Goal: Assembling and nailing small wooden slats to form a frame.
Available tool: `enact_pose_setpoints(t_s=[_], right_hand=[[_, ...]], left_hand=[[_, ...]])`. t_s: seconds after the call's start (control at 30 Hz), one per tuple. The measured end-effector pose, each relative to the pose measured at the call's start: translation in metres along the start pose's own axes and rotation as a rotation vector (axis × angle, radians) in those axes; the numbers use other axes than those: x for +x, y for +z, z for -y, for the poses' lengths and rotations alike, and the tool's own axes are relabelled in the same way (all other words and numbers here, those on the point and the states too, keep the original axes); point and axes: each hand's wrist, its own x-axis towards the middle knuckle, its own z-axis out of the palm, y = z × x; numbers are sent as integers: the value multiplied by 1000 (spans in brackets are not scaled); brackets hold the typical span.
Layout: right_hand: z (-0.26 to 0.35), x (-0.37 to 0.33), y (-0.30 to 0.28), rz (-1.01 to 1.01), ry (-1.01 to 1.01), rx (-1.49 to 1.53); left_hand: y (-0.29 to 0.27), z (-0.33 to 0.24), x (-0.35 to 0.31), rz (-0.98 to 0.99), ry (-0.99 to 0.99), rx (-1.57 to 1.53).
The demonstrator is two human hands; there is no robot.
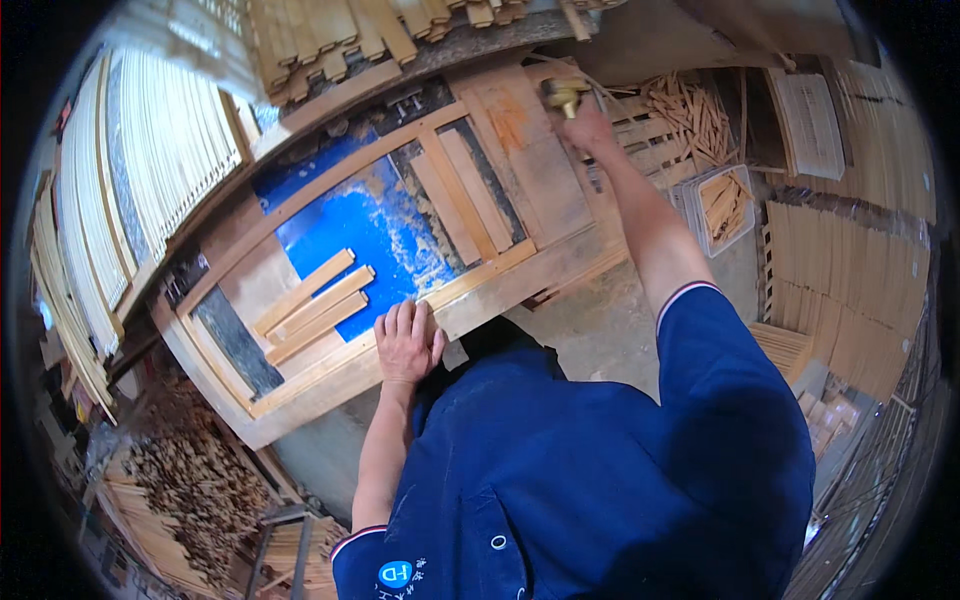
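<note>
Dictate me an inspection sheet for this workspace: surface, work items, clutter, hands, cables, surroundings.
Surface: wooden bench with a blue sheet partly inside a wooden frame.
Work items: loose wooden strips lying partly over the blue sheet.
Clutter: sawdust scattered on the blue sheet.
Hands: left hand rests at the bench's near edge; right hand grips a brass-coloured tool.
Cables: nothing clearly seen.
Surroundings: clear bin of wood pieces and stacked tan sheets at right.

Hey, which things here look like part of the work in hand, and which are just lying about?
Likely in use:
- brass-coloured tool at the right hand
- wooden frame, left hand at its near edge
- three loose strips

Apparently lying about:
- clear bin of wood pieces
- heap of offcuts
- stacked boards, right
</note>
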Motion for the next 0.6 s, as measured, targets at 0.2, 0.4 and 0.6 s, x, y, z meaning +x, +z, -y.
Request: enact_pose_setpoints(t_s=[0.2,0.4,0.6], right_hand=[[4,-53,-91,369,-119,399],[102,-85,-86,639,-289,472],[136,-54,-43,662,-404,331]], left_hand=[[-1,4,-4,-17,-13,-30],[-2,2,0,-53,-3,-21],[2,5,-3,-60,-3,-26]])
